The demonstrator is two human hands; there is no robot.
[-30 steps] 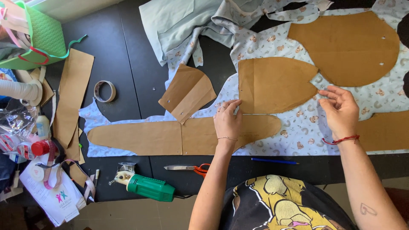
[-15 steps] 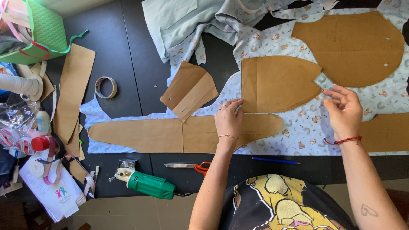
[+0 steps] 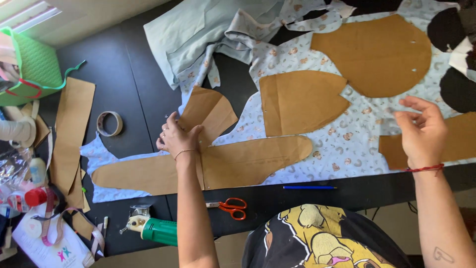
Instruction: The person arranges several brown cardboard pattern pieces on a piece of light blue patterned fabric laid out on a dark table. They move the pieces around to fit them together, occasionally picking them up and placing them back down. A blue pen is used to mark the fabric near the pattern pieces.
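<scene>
Two hands work over printed fabric (image 3: 347,144) on a dark worktop (image 3: 129,89). Left hand (image 3: 177,139) presses flat, grip released, on a small folded brown paper pattern piece (image 3: 210,111); right hand (image 3: 421,130) hovers loosely curled, holding nothing. Unpinned, the pieces could likely slide and misalign if the cloth drags.

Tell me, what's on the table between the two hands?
In the head view, a rounded brown paper piece lies on the printed cloth between the left hand and right hand.
</scene>
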